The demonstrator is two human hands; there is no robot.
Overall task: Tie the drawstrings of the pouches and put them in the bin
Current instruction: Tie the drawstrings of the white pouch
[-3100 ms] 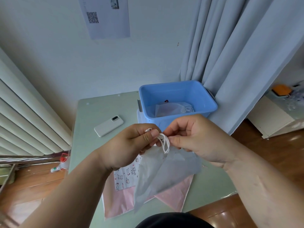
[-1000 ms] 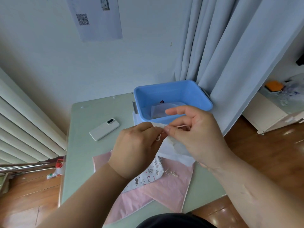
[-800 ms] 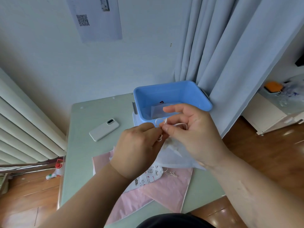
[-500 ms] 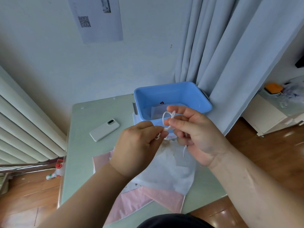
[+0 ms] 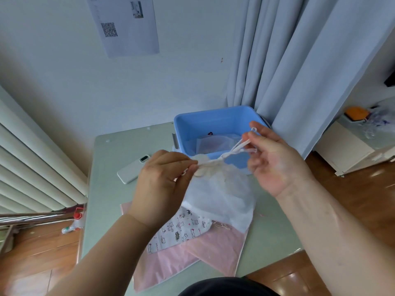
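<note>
Left hand [image 5: 164, 184] pinches the gathered neck of the white pouch [image 5: 220, 193], right hand [image 5: 275, 161] pinches the cords [image 5: 235, 148] and holds them straight and taut toward the bin [image 5: 213, 117], so the hands are apart, each clamped on its own end. The white pouch sits between them just in front of the bin, draped over a printed pouch [image 5: 179, 229] and pink pouches [image 5: 213, 253] lying flat on the counter [image 5: 106, 199]. A clear pouch [image 5: 213, 143] lies in the bin, and a phone [image 5: 132, 167] rests left of it.
</note>
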